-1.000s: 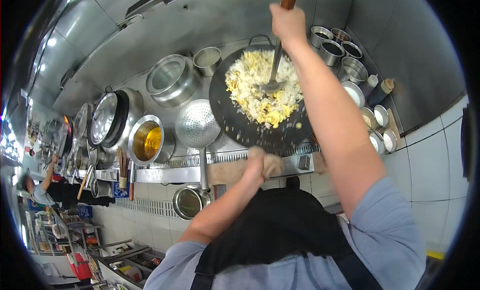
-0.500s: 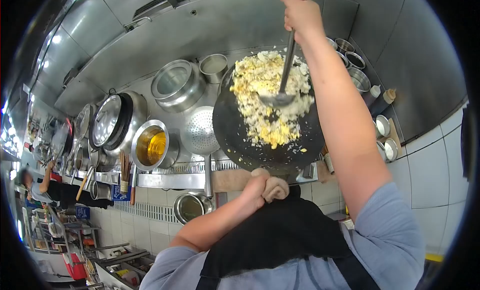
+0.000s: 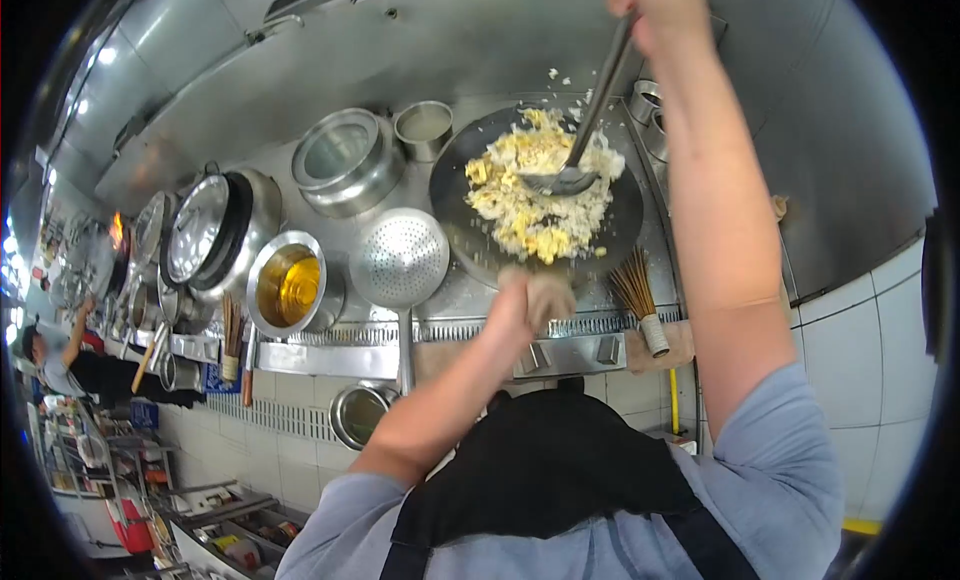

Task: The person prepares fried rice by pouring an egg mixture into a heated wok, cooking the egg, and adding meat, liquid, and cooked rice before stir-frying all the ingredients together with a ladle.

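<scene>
My right hand (image 3: 655, 10), at the top edge and partly cut off, is closed round the handle of a ladle (image 3: 572, 180). The ladle's bowl rests in rice and scrambled egg (image 3: 540, 235) inside a dark wok (image 3: 465, 215). Some grains are in the air or scattered past the wok's far rim. My left hand (image 3: 512, 312), blurred, is closed on a folded beige cloth (image 3: 551, 298) at the wok's near rim; the part of the rim under the cloth is hidden.
Left of the wok lie a perforated strainer (image 3: 400, 260), a pot of yellow oil (image 3: 262, 285) and lidded metal pots (image 3: 200, 230). A bamboo brush (image 3: 635, 290) lies on the right. Another person (image 3: 75, 365) stands at the far left.
The wok and my left hand with the cloth have moved away from my body, uncovering the brush. My right hand has risen to the right with the ladle. The rice has shifted.
</scene>
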